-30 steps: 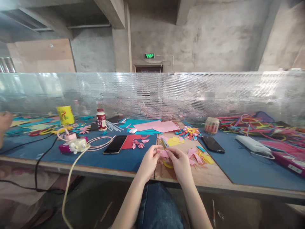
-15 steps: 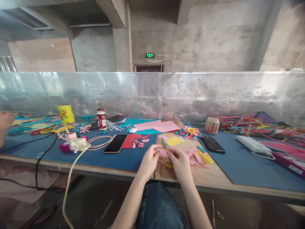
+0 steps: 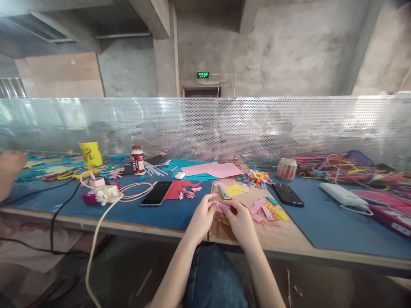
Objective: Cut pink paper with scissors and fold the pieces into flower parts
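Note:
Between both hands, over the near edge of the table, is a small piece of pink paper [image 3: 218, 207]. My left hand [image 3: 203, 214] pinches its left side, thumb against the fingers. My right hand [image 3: 238, 217] is closed on its right side, and the fingertips of both hands nearly meet. Much of the paper is hidden by the fingers. Just beyond the hands lies a silver tool [image 3: 223, 191], its kind unclear, beside yellow paper pieces [image 3: 236, 189]. Pink scraps [image 3: 265, 211] lie right of my right hand. Something yellow shows partly beneath the hands.
A paper flower [image 3: 257, 177] and a glass jar [image 3: 287, 169] stand back right. Phones lie on both sides, a black phone [image 3: 288, 194] and another phone [image 3: 156, 193]. A bottle [image 3: 138, 160], a power strip [image 3: 105, 193] with cables and a co-worker's hand [image 3: 13, 164] are left.
My right hand has shifted slightly toward my left, its fingers closing more over the pink paper. The co-worker's hand at far left has moved a little to the right.

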`<state>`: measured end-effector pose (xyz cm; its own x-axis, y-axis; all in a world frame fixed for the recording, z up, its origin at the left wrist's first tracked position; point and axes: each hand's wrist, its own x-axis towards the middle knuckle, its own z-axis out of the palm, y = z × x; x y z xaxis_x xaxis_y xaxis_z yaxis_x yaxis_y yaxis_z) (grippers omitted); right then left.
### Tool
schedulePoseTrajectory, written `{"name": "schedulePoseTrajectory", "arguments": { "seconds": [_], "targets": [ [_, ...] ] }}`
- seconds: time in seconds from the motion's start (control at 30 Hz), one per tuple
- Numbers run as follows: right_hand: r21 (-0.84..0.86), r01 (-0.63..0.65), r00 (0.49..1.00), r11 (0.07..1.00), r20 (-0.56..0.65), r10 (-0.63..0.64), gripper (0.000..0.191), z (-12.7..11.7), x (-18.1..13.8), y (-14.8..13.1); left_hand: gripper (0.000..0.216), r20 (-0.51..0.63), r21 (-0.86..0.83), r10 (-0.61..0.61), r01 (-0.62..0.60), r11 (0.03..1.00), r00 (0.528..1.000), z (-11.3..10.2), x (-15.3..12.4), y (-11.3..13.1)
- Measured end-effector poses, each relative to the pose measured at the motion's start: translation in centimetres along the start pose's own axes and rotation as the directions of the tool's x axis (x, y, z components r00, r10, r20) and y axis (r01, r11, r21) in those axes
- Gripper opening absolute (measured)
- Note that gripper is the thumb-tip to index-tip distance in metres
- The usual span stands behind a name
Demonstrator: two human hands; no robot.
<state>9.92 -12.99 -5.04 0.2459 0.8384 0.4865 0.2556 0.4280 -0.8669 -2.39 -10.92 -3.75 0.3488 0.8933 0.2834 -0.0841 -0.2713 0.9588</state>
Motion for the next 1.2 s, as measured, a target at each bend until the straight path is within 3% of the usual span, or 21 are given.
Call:
{"name": "schedulePoseTrajectory", "arguments": {
  "seconds": [0.2, 0.53, 1.2],
  "targets": [
    [0.011, -0.03, 0.999, 0.999, -0.025, 0.03, 0.024, 0.0, -0.1, 0.0, 0.033, -0.038, -0.021, -0.044, 0.043, 0.999, 0.998, 0.2, -0.3, 0.6],
    [0.075, -0.049, 0.998, 0.996, -0.027, 0.051, 0.027, 0.1, 0.0, 0.2, 0.044, 0.03, -0.044, 0.021, -0.02, 0.999, 0.999, -0.1, -0.3, -0.1],
    [0.037, -0.005, 0.999, 0.999, -0.035, 0.006, 0.025, 0.0, -0.1, -0.2, 0.041, 0.014, -0.036, 0.051, -0.05, 0.998, 0.999, -0.2, 0.1, -0.6]
  ]
}}
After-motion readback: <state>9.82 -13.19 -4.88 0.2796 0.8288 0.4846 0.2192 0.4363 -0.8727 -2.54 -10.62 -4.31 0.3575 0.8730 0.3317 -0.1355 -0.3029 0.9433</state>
